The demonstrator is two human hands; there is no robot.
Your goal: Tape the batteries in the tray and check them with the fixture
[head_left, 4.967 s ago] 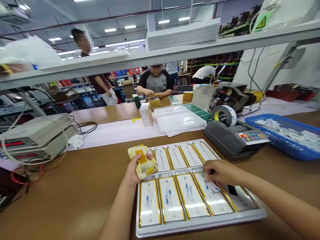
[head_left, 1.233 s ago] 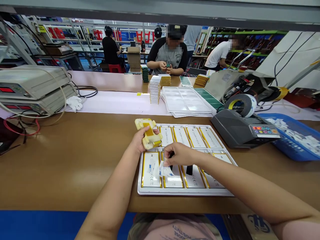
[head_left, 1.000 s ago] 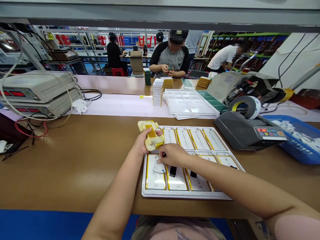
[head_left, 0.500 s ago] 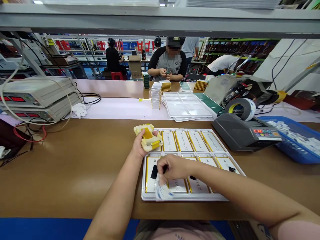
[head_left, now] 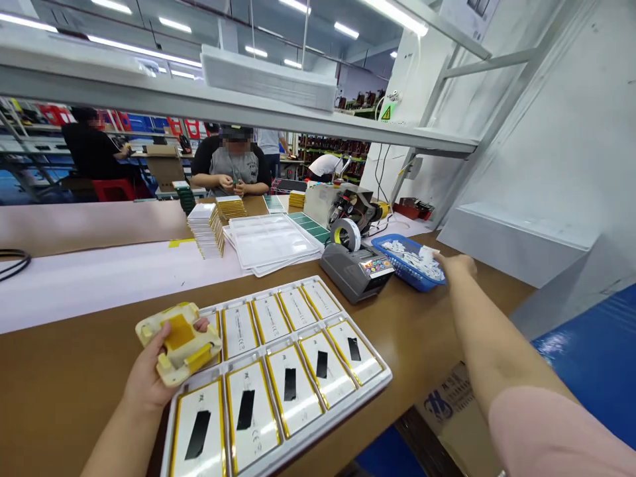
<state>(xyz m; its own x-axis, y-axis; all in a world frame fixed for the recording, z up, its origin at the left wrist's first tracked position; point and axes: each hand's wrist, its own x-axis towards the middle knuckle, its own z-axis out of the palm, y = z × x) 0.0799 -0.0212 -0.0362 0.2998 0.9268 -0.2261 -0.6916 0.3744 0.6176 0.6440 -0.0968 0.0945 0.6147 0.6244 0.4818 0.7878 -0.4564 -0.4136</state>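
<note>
My left hand (head_left: 149, 371) is wrapped round a cream-coloured fixture (head_left: 179, 338) with yellow tape on it, held over the left part of a white tray (head_left: 382, 381). In the tray lie two rows of flat white battery packs (head_left: 298, 308) with yellow edges; those in the near row each bear a black strip (head_left: 289, 384). Farther right, my right hand (head_left: 454, 266) is at the right rim of a blue basket (head_left: 422, 281) that holds white pieces (head_left: 410, 257). Its fingers close on a white piece at the basket's edge.
A grey tape dispenser (head_left: 355, 271) with a tape roll (head_left: 346, 234) stands between tray and basket. Behind are stacked white trays (head_left: 271, 242) and a stack of packs (head_left: 205, 228). A person (head_left: 233, 162) sits across the table. A metal shelf beam (head_left: 248, 106) crosses above.
The view has swung right. My right hand has moved from the tray's near left part to the basket, away from the white strips it held. My left hand still holds the fixture.
</note>
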